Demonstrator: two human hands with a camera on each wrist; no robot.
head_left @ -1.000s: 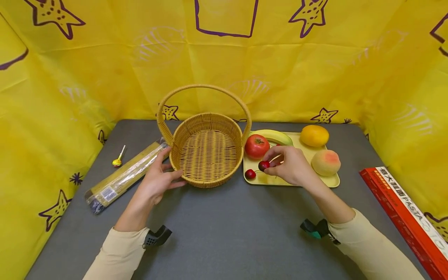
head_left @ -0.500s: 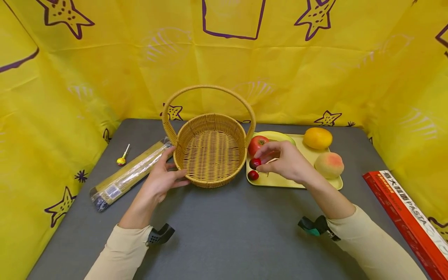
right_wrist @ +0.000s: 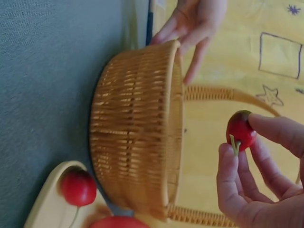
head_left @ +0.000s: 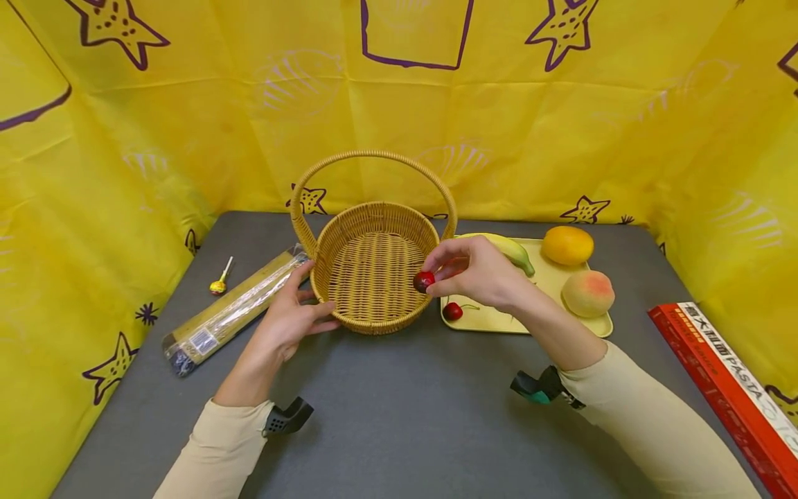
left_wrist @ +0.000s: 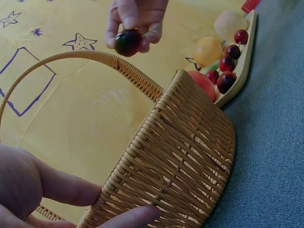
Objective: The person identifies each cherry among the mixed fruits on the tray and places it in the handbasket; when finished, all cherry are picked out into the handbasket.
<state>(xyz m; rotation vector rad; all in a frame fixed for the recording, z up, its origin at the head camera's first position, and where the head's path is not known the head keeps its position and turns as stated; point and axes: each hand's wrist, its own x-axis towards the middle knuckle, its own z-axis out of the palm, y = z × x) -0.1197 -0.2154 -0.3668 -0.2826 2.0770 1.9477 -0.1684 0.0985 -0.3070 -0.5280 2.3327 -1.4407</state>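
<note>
My right hand [head_left: 483,274] pinches a dark red cherry [head_left: 424,281] between thumb and fingertips. The cherry is above the right part of the wicker basket [head_left: 374,322], higher than its rim in both wrist views. A short green stem shows on it in the right wrist view. My left hand [head_left: 289,315] holds the basket's near left rim, with fingers on either side of the rim in the left wrist view. The basket stands upright, its handle raised, with nothing visible inside. Another cherry [head_left: 453,311] lies on the pale yellow tray [head_left: 486,326] at the right.
On the tray are a banana [head_left: 508,249], a mango [head_left: 567,245], a peach [head_left: 588,293], a tomato [left_wrist: 203,84] and several more cherries. A long clear-wrapped pack [head_left: 233,308] and a lollipop [head_left: 218,285] lie left. A red pasta box [head_left: 726,388] lies along the right edge.
My right hand has carried the cherry leftward from the tray to over the basket's right side. My left hand has stayed at the rim. The whole head view has shifted slightly.
</note>
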